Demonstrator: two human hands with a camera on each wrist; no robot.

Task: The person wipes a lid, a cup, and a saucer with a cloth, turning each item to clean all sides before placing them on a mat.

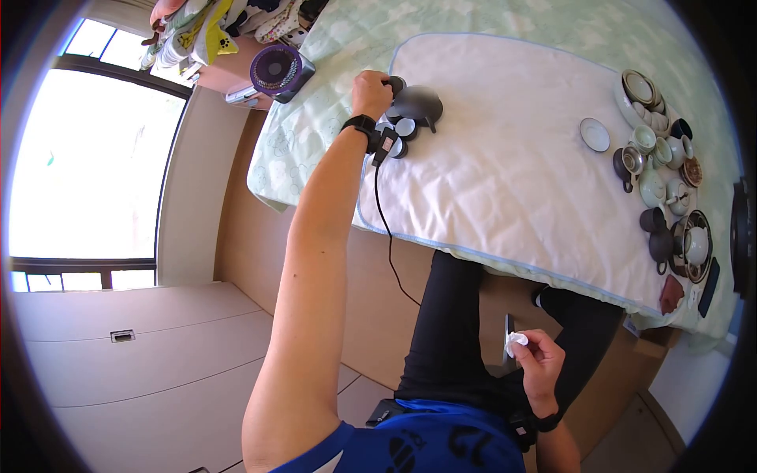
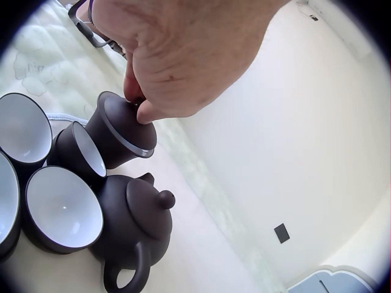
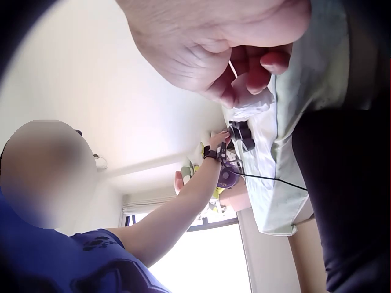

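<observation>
My left hand pinches the knob on the lid of a dark lidded cup; in the left wrist view the lid rests on the cup. Right beside it stand a dark teapot and several dark cups with white insides, among them one cup touching the teapot. Over my lap, away from the table, my right hand holds a crumpled white tissue between thumb and fingers; the right wrist view shows the tissue below the curled fingers.
A white mat covers much of the table. On its far right are a small plate, a pale teapot, bowls and several cups. A purple-topped device stands at the left edge. A black cable hangs from my left wrist.
</observation>
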